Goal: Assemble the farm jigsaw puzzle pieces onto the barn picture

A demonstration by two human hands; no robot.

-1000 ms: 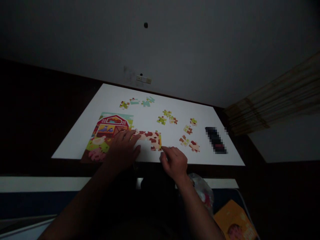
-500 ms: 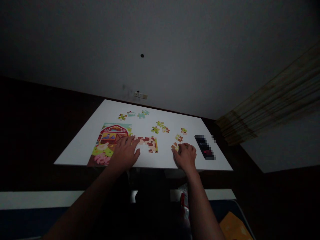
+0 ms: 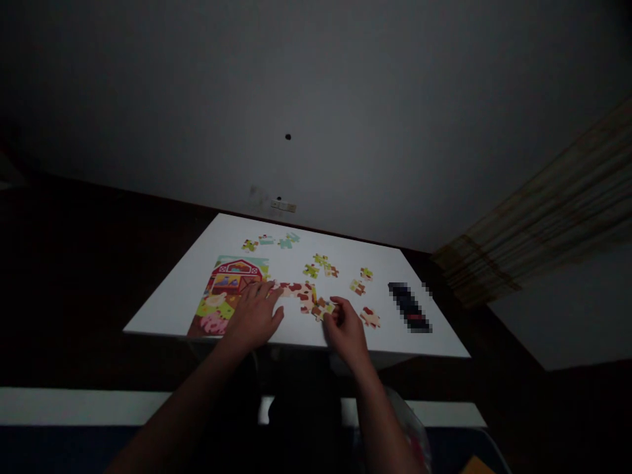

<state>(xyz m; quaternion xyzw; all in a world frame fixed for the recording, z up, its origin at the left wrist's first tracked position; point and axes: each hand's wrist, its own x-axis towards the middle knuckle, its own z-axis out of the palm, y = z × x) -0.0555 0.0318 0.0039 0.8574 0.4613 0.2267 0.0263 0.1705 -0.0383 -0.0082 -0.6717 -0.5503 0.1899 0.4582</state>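
Note:
My left hand [image 3: 255, 316] lies flat with its fingers spread over the right edge of the farm picture [image 3: 216, 299], which shows a red barn, and over the joined puzzle's left end. To its right extends a joined strip of cow-patterned puzzle pieces [image 3: 296, 290]. My right hand [image 3: 346, 329] pinches a brown and cream puzzle piece [image 3: 322, 308] between thumb and fingers, at the strip's lower right corner. Whether that piece interlocks with the strip I cannot tell. Just right of this hand rests a loose cow-patterned piece [image 3: 370, 317].
Loose green and brown pieces [image 3: 320, 261] lie mid-table, and pale blue pieces [image 3: 285, 243] near the back. Two more pieces [image 3: 358, 286] lie to the right. A dark blurred-out object [image 3: 411, 308] is by the right edge of the white table [image 3: 172, 289].
My right hand has moved left, bringing a puzzle piece to the cow strip's corner. A cow-patterned piece now shows where that hand was. My left hand stays on the picture; the view has tilted up slightly.

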